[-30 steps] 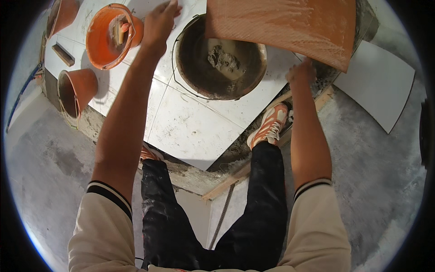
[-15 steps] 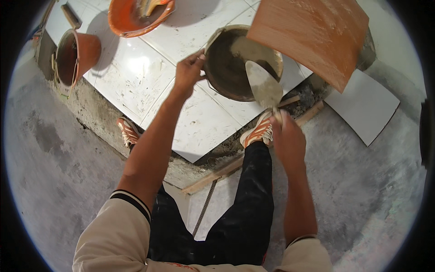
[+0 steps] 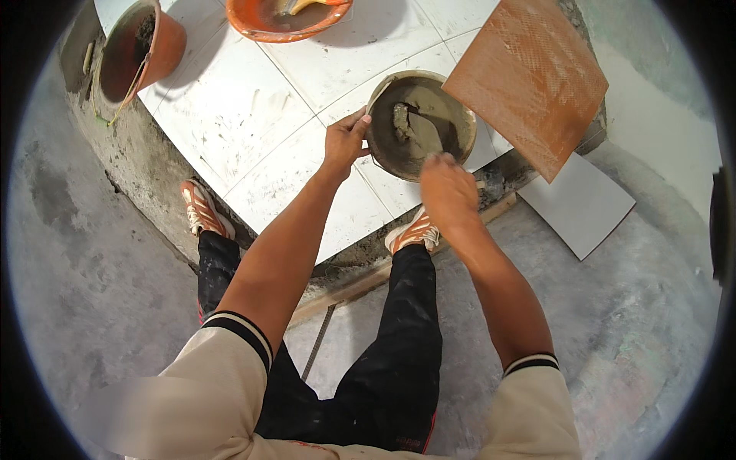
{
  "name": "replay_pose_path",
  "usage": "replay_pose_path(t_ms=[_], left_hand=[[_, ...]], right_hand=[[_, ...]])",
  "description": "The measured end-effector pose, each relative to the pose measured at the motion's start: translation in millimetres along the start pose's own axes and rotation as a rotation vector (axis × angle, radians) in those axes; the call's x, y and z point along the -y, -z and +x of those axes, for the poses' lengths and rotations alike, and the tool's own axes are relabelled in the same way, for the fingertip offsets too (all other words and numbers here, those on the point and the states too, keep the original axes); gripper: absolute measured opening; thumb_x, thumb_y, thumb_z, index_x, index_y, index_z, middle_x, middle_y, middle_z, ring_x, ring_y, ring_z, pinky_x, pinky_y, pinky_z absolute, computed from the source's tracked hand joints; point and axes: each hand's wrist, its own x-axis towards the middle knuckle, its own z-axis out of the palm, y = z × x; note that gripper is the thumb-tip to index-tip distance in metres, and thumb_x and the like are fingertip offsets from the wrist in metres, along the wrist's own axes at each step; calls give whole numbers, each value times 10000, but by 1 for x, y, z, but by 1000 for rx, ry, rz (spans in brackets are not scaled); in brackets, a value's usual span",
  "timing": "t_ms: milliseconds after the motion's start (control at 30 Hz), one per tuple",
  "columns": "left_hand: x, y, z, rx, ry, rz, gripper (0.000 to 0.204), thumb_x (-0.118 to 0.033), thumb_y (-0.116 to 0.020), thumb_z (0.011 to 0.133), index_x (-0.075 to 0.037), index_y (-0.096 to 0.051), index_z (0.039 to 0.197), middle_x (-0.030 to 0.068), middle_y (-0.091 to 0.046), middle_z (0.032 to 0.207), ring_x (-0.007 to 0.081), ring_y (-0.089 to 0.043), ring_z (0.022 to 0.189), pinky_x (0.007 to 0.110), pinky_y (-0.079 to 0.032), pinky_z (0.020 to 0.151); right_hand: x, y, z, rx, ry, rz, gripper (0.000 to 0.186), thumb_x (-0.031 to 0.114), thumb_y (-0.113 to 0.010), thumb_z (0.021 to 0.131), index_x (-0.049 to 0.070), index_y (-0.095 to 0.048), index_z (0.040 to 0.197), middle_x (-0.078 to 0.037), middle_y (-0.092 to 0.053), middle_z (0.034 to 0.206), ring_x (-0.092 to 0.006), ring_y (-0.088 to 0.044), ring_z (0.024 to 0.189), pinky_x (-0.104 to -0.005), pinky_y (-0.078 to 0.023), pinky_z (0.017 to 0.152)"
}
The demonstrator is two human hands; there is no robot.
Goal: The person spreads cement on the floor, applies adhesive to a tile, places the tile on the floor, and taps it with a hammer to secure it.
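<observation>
A round bucket [image 3: 382, 144] of wet grey mortar [image 3: 435, 101] stands on the white tiled surface in front of me. My left hand [image 3: 345, 144] is closed on its left rim, thumb at the edge and fingers against the outer wall. In my right hand [image 3: 449, 190] is a trowel, gripped at the handle, which the fist hides. The trowel's blade [image 3: 427, 138] reaches down into the bucket, among the mortar. Just right of the bucket, a reddish-brown tile [image 3: 529, 88] lies with its textured face up, overlapping the bucket's upper right rim.
An orange bucket [image 3: 167, 50] lies tipped at the far left. Beyond the middle is an orange basin [image 3: 287, 36] with liquid and a yellow-handled tool. A white board-like piece [image 3: 579, 205] rests at the right. A wooden strip [image 3: 360, 285] runs along the step's edge, near my shoes [image 3: 414, 232].
The trowel has gone from above the bucket's right rim down into the mortar, my right hand moving left and up with it. My left hand keeps the rim. The view has shifted.
</observation>
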Motion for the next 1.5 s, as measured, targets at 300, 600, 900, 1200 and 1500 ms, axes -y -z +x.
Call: replay_pose_path(t_ms=[300, 600, 900, 1200, 1500], left_hand=[[6, 13, 0, 150, 156, -67, 563, -445, -560, 1082, -127, -504, 1544, 118, -643, 1329, 259, -638, 1186, 558, -575, 986], [15, -2, 2, 126, 123, -190, 499, -438, -553, 1086, -138, -573, 1485, 107, -655, 1339, 282, -642, 1201, 588, -595, 936], [22, 5, 0, 103, 141, -207, 484, -430, -570, 1080, -139, -593, 1466, 100, -672, 1300, 269, -662, 1157, 567, -613, 903], [19, 8, -1, 150, 149, -184, 593, -516, -566, 1060, -134, -532, 1512, 94, -652, 1219, 240, -648, 1091, 560, -602, 932], [19, 4, -2, 96, 162, -200, 556, -497, -555, 1070, -140, -555, 1496, 87, -649, 1289, 260, -632, 1193, 586, -586, 955]], right_hand=[[-65, 53, -37, 476, -452, 565, 463, 407, -583, 1039, 15, -648, 1277, -183, -730, 936, -265, -735, 862, -442, -567, 800], [-2, -5, 27, 332, 72, -128, 304, 166, -586, 985, -95, -652, 1126, -207, -729, 873, -311, -762, 794, -433, -624, 657], [-7, 3, -52, 213, -1, -80, 476, 182, -505, 1019, -56, -538, 1429, -265, -713, 1143, -399, -727, 1036, -466, -588, 865], [-48, 32, -8, 449, -594, 732, 465, 328, -589, 1035, -16, -633, 1346, -246, -751, 1028, -338, -763, 959, -440, -576, 793], [4, -1, -21, 188, -148, -132, 346, 228, -566, 1032, 46, -650, 1314, -231, -708, 1165, -364, -750, 952, -506, -592, 815]])
